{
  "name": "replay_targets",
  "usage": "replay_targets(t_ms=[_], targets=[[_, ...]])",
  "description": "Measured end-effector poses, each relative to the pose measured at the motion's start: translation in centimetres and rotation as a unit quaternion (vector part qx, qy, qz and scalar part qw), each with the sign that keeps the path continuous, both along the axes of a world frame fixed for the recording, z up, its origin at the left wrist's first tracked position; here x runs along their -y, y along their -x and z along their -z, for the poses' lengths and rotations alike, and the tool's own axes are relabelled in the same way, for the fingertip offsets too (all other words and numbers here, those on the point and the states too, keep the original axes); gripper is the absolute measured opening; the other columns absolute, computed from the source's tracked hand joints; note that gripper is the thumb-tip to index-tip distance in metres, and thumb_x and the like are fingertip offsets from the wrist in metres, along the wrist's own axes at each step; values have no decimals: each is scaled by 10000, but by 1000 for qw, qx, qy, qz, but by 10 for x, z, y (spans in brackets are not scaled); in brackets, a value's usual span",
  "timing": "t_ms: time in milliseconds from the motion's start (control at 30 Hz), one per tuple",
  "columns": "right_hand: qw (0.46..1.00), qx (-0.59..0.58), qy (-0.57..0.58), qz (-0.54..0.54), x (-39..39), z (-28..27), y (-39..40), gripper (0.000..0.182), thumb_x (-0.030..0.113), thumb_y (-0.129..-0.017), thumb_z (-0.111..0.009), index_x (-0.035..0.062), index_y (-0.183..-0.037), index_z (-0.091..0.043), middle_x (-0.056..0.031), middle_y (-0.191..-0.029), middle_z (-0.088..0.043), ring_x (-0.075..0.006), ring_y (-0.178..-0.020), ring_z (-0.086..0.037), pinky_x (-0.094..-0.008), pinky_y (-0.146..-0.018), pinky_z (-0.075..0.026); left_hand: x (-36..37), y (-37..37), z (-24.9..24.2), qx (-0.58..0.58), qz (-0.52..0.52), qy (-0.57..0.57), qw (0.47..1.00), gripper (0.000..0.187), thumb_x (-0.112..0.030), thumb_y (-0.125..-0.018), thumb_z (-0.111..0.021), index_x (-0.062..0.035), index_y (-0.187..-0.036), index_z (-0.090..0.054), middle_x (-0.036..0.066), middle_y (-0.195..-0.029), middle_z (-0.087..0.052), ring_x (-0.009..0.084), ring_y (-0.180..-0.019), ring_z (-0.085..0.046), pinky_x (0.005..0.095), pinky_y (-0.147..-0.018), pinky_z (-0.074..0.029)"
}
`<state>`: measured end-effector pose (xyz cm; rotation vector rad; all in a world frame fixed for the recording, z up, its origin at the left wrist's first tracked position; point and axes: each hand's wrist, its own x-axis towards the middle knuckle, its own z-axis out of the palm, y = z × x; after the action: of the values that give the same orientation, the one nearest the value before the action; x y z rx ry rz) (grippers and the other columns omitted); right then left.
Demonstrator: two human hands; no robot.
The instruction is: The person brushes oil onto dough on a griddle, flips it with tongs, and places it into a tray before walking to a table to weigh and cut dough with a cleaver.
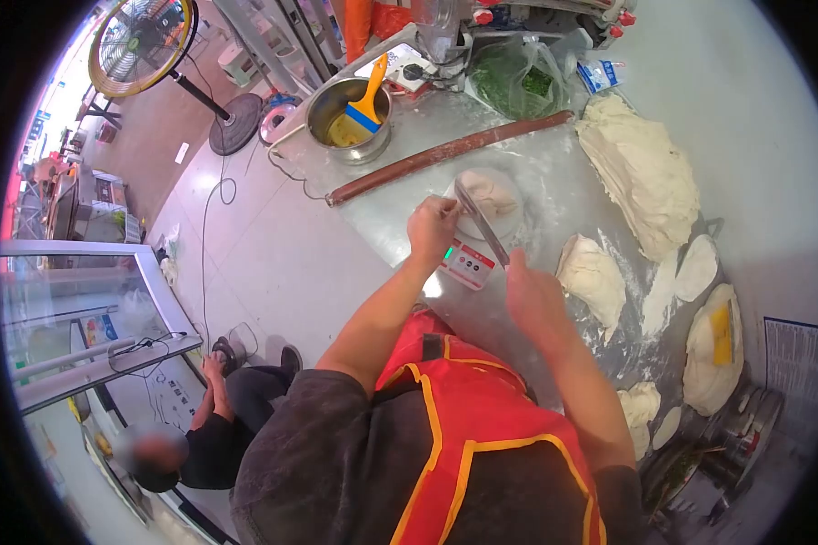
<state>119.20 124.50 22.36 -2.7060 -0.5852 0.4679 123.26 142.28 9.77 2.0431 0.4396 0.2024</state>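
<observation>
My left hand [433, 227] pinches the far end of a long metal blade [482, 225], fingers closed on it. My right hand [529, 292] grips the blade's near end. The blade lies slanted over a small white scale [469, 264] with a lit green display. A lump of dough [489, 194] rests on the scale's round white plate, just beyond the blade. A cut dough piece [592, 277] lies on the floured steel table [554, 173] right of my right hand.
A large dough mass [643, 173] and smaller dough pieces [713, 345] line the right side. A long brown rolling pin [450, 154], a metal pot with a yellow brush [351, 115] and a bag of greens [515, 84] sit beyond. A person [211, 418] crouches on the floor at left.
</observation>
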Motion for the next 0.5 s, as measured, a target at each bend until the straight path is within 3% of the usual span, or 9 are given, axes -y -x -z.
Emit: replay_targets(t_ms=[67,167,267,367,500], targets=[[1000,16,8,-17,-1,10,-6,135,70,-857,-413,-24,-954,-424,-235,-679,-606,-411,-657,-608,-503,-581,-471,-2,-3,13,11,-3,15,1000,209,-224,-778,-672,-34,-864,-680,137,-778,-636,254,-697,-631,349,-652,-491],[1000,18,13,-10,-5,26,-10,155,62,-846,-417,-35,-966,-432,-244,-708,-611,-414,-686,-614,-493,-598,-480,-5,-2,18,50,1,-87,995,213,-223,-787,-676,-27,-869,-678,129,-767,-637,227,-676,-635,328,-613,-492],[999,-25,7,19,-9,22,-12,144,90,-882,-415,-33,-949,-447,-272,-774,-602,-425,-745,-596,-510,-638,-460,-10,-1,10,17,23,-73,997,197,-206,-813,-663,-21,-880,-668,95,-770,-644,183,-679,-634,303,-586,-489],[998,-62,9,25,18,30,5,172,133,-889,-452,-23,-962,-446,-266,-777,-602,-438,-767,-588,-523,-650,-451,-34,0,11,-59,-22,213,975,183,-184,-830,-652,-15,-900,-646,82,-798,-645,158,-723,-631,285,-589,-487],[985,-94,23,142,58,1,45,232,201,-912,-468,-16,-994,-453,-272,-780,-595,-473,-791,-569,-527,-667,-434,-68,7,6,-26,-84,411,908,200,-18,-844,-552,-33,-1041,-519,70,-850,-575,137,-712,-567,218,-602,-490]])
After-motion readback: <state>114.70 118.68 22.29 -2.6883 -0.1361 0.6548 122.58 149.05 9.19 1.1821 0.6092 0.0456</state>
